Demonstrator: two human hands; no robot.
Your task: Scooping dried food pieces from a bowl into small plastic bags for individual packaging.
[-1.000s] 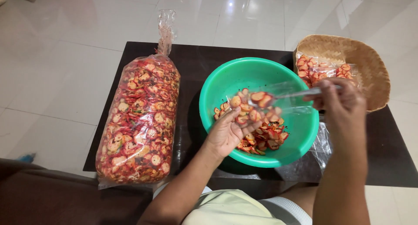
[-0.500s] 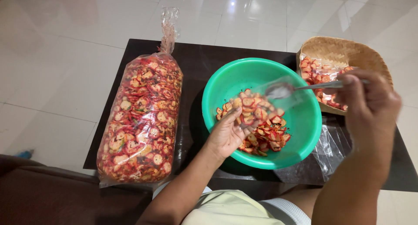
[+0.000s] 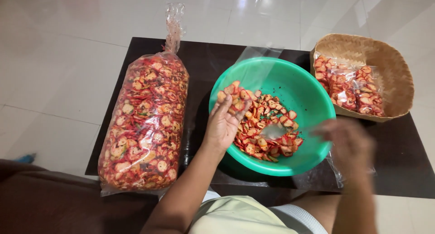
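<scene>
Two hands work at a green bowl on a dark table. The left hand, at the bowl's nine o'clock rim, cups a scoop of red-spiced chips in curled fingers. The right hand, at four o'clock, is motion-blurred; whether it grips anything cannot be told. More loose chips lie in the bowl. At two o'clock a woven basket holds a few filled small packets. At nine o'clock lies a big bag, full. Judging by this, packing is barely begun.
</scene>
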